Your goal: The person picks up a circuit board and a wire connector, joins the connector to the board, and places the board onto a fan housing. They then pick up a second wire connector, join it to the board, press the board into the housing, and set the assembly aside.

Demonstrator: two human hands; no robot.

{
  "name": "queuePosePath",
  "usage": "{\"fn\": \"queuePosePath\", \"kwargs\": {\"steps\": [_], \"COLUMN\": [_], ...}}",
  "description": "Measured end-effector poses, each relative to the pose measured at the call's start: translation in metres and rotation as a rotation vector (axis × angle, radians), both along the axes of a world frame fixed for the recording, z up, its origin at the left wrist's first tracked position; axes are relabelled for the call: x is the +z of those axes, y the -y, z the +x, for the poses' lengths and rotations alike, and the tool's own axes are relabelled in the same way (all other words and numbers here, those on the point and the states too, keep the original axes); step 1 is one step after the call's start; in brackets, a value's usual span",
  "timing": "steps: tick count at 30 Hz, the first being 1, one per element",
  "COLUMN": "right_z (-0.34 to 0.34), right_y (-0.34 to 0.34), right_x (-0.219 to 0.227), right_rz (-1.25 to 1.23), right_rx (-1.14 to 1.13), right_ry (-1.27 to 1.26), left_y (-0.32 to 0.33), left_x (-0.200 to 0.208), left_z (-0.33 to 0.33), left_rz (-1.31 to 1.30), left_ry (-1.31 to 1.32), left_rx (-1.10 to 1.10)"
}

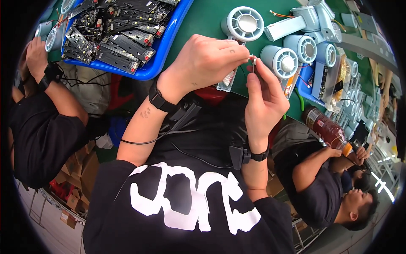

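My left hand (211, 57) reaches over the table with its thumb and forefinger pinched. My right hand (268, 99) faces it, thumb and forefinger closed from the other side. The fingertips of both hands meet at a small whitish and metallic part (253, 62), too small to name. Just beyond my left hand lies a pale blue handheld fan (243, 23) with a round ribbed grille. Its handle (228, 80) runs toward me, partly hidden under my left hand, with what looks like a circuit board in it. Another pale blue fan head (280, 62) sits close to my right fingers.
A blue bin (146, 75) full of black circuit boards (122, 48) stands at the left. More fan housings (300, 47) lie at the right, near a second blue tray (305, 80). One co-worker (46, 118) sits left; another (315, 178) at right holds a bottle (325, 127).
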State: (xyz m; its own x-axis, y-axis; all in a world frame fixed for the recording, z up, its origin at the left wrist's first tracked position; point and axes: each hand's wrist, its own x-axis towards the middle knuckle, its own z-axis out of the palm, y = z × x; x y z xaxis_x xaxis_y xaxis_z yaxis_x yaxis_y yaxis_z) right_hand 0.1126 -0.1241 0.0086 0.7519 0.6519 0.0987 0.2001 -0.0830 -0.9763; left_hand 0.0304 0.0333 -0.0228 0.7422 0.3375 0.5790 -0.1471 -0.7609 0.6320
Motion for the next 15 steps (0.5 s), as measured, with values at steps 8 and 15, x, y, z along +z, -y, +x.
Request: {"fn": "queuePosePath", "kwargs": {"steps": [8,15], "right_z": [0.008,0.025], "right_y": [-0.001,-0.003], "right_x": [0.029,0.040], "right_rz": [-0.144,-0.241], "right_rx": [0.094,0.157], "right_ry": [-0.080,-0.060], "left_y": [-0.003,-0.010], "left_x": [0.002,0.004], "left_z": [-0.002,-0.004], "left_rz": [-0.051,-0.076], "left_ry": [0.060,0.114], "left_rx": [-0.017,-0.095]}}
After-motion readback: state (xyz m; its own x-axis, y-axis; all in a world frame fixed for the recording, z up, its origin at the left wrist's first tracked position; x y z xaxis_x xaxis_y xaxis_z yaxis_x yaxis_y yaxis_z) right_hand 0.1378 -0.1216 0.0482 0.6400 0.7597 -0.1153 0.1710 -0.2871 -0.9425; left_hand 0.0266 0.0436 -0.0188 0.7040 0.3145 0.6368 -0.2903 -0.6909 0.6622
